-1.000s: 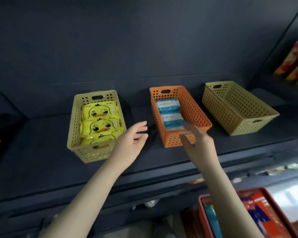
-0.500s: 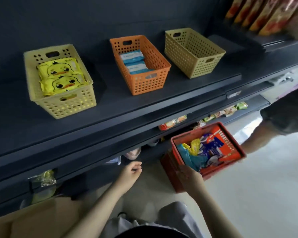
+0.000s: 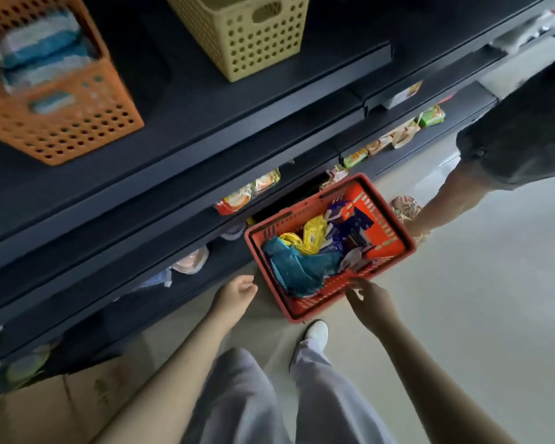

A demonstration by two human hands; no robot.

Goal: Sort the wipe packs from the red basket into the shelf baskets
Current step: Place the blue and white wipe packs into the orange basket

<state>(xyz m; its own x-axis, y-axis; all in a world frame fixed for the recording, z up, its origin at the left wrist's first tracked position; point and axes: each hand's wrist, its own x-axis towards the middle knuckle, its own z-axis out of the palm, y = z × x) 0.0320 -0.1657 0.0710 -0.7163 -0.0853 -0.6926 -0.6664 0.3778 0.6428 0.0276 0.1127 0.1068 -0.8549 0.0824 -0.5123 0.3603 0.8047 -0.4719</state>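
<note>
**Down at floor level, nothing gripped**

Head view: on the floor against dark shelving, red basket (image 3: 311, 304) heaped with wipe packs (image 3: 298, 267) in teal, yellow and blue. Right hand (image 3: 370, 299) at its near rim, fingers spread, empty; contact unclear. Left hand (image 3: 234, 294) just beside, loosely curled, empty. On the shelf above, orange basket (image 3: 77, 129) holding blue-white packs, tan basket (image 3: 253, 36) alongside.

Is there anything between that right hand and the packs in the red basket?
Nothing visible does. The right hand is at the near rim of the open-topped red basket, and the teal pack lies uncovered just past its fingers.
</note>
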